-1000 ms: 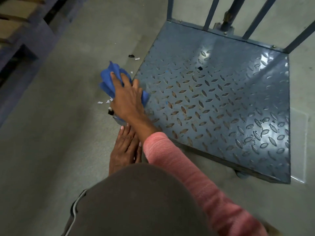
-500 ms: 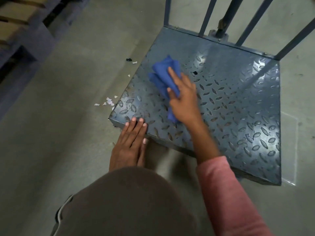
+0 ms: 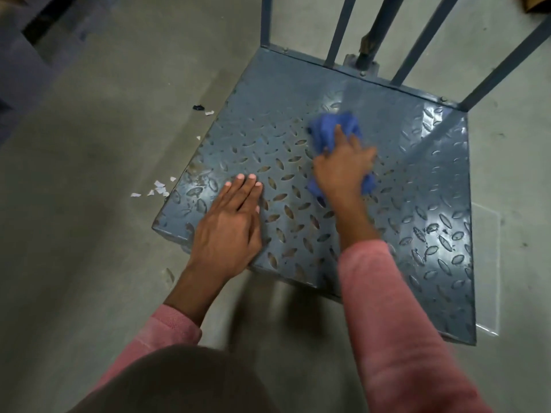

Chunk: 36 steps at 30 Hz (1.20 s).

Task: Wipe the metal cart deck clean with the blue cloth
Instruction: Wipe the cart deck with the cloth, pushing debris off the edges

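1. floor (image 3: 89,234), far left: grey concrete. small white paper scraps (image 3: 159,187) lie just off the deck's left edge. a dark scrap (image 3: 198,107) lies farther back, beside another white bit.
2. left hand (image 3: 229,231): palm down on the near-left corner of the metal cart deck (image 3: 417,204), fingers straight and close together, nothing held. pink sleeve (image 3: 167,329) pushed up the forearm.
3. deck: blue-grey tread plate with raised lozenges, paint worn in the near-left part, glare at the right.
4. blue cloth (image 3: 331,128): bunched, lying on the deck about mid-plate, right of the left hand and apart from it.
5. right hand (image 3: 343,171): on top of the cloth, fingers curled down over it and gripping it, pressed to the plate. cloth shows past the fingertips and at both sides of the palm. slight blur here.
6. upright bars (image 3: 337,31) rise from the deck's far edge.
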{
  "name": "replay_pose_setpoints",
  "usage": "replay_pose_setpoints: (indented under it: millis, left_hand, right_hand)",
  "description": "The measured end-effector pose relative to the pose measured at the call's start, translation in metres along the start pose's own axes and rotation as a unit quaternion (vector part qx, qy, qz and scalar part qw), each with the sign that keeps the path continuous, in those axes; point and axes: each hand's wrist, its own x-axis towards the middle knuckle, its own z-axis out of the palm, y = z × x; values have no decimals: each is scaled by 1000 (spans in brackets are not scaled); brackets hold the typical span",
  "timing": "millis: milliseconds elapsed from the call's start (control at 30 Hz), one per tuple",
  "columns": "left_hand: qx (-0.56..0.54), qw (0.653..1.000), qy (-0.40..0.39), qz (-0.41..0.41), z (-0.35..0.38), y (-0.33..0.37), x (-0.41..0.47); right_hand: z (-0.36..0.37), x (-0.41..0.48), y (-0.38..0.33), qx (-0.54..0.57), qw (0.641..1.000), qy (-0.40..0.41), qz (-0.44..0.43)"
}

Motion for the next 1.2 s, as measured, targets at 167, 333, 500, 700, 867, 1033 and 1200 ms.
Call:
replay_pose_setpoints:
  millis: [167,333,500,700,867,1033,1200]
  left_hand:
    - [-48,997,41,-48,-2,4,4]
    - [-59,996,39,-52,-4,2,1]
    - [-62,996,57,-43,0,-1,-1]
    - [-62,994,79,-50,4,1,-3]
    - [-65,989,124,-55,5,3,-5]
    - [-84,986,123,-80,2,-1,-7]
    - [-68,985,145,-69,0,0,-9]
  right_hand:
    - [21,-1,-96,100,983,-71,-139]
    - [15,-3,-111,141,958,-111,-225]
    - [4,-33,-53,223,959,-26,-171]
    - [2,-47,-3,163,985,33,-33]
    - [4,-33,-60,122,990,-34,-56]
    - [13,-24,-151,110,956,-133,-235]
    - [5,-11,-139,239,893,-201,-325]
